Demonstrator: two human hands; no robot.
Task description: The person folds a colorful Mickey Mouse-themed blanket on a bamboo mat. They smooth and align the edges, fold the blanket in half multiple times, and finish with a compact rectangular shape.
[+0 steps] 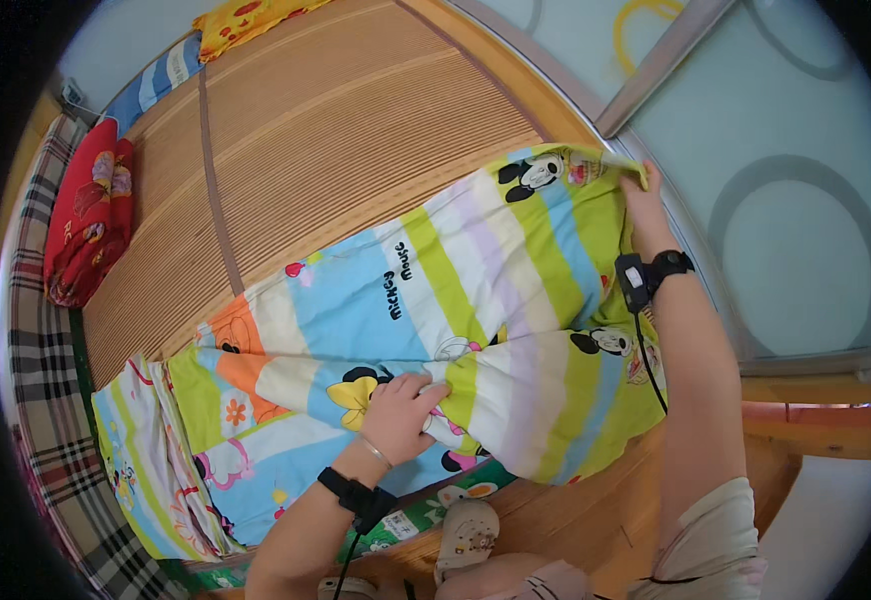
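Head view: striped cartoon-print quilt (436, 330) spread on bamboo bed mat (336, 130), half folded. Left hand (401, 415) pressed on fold at approx. 6 o'clock, fingers curled on cloth. Right hand (641, 190) pinching far corner at approx. 2 o'clock. Judged soft, limp, light, non-fragile; best gripped at corners/edges.

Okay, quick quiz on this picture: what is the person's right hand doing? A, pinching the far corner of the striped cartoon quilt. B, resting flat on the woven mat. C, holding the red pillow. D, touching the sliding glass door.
A: the right hand grips the far corner of the striped quilt, lifted slightly off the woven mat, while the left hand presses on the quilt's folded near part.
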